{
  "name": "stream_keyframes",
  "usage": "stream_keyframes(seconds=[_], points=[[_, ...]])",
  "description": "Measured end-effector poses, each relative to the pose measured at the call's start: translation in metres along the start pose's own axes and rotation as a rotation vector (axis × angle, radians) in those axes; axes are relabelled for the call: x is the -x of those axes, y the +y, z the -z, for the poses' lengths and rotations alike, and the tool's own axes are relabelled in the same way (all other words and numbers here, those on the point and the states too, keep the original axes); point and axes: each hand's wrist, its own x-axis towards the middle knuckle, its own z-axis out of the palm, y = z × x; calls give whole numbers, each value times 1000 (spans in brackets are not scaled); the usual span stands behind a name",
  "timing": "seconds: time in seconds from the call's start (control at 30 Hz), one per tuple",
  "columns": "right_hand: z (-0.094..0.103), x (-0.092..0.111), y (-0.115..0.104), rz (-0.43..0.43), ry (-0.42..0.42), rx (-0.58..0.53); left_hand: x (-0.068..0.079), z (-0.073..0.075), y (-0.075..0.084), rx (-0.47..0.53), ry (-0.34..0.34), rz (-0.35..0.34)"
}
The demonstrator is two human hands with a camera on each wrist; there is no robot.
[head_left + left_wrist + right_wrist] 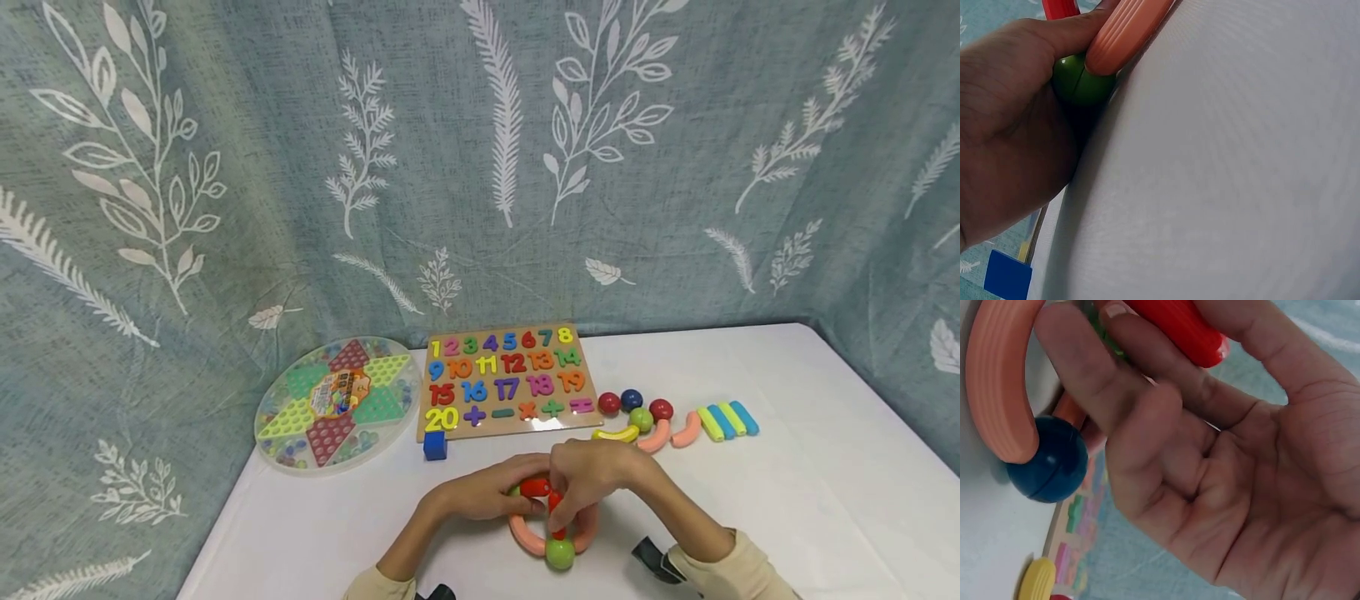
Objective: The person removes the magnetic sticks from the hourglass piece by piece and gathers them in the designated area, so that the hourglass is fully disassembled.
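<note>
A ring of salmon curved rods (527,536) and balls lies on the white table, with a green ball (560,553) at its near end. My left hand (491,490) grips the ring's left side, around another green ball (1082,81) and beside a red rod (535,487). Between thumb and finger, my right hand (588,475) pinches a second red rod (1179,325), which slants over the ring toward the near green ball. A blue ball (1050,462) joins the curved rod on the right in the right wrist view. My hands hide the ring's far side.
Behind the hands lie a number board (495,367), a blue cube (435,446) and a round Chinese checkers board (337,404). Loose balls (609,403), curved rods (686,430) and straight yellow and blue rods (727,421) sit to the right. A leaf-patterned curtain (450,167) hangs behind.
</note>
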Motion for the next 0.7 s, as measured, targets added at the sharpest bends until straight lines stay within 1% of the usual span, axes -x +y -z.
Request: stream_keyframes(seconds=[0.1,0.2,0.37,0.43,0.53,0.63,0.7], points=[[-2,0,-2,-8,22,4,0,0,-1,10,-8,-7],[-2,-1,-2,13,37,11,0,1,0,14,-8,-10],[-3,-3,0,52,64,-17,0,1,-1,-3,-4,-14],[-1,-4,2,66,69,-32,-3,1,-8,-21,-10,-46],[2,-1,3,90,95,-13,-12,0,-32,-21,-16,-93],[7,4,4,98,161,31,-12,0,-34,-36,-13,-96],[10,7,4,85,217,61,-9,1,-23,-62,-18,-84]])
